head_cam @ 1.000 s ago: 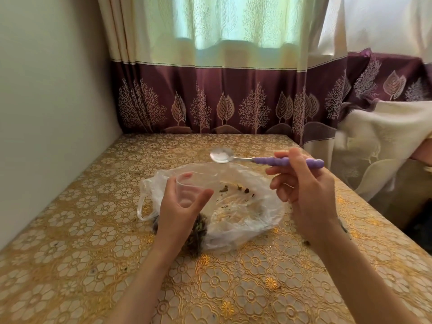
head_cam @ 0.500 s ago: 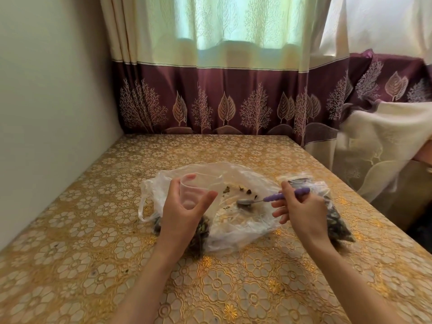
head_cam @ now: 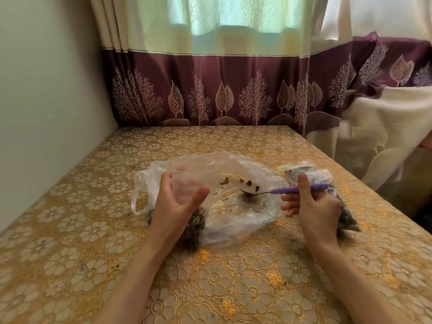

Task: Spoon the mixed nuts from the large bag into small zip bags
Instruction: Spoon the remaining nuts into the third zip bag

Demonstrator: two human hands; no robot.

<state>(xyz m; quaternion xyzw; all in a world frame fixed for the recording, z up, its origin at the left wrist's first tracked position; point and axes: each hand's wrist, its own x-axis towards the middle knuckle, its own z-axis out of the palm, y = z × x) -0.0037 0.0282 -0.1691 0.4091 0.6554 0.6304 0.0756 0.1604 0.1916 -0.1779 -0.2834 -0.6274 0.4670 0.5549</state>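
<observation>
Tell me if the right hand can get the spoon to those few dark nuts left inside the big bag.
Probably yes: the right hand holds the spoon, its bowl already inside the large bag beside the nuts.

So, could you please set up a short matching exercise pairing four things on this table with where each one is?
Things:
1. spoon
2. small zip bag
3. large bag
4. filled bags

Places:
A. lying open mid-table
B. held in the left hand
C. behind the right hand
D. bowl dipped into the large bag

Pairs: 1-D, 2-B, 3-A, 4-C
</observation>
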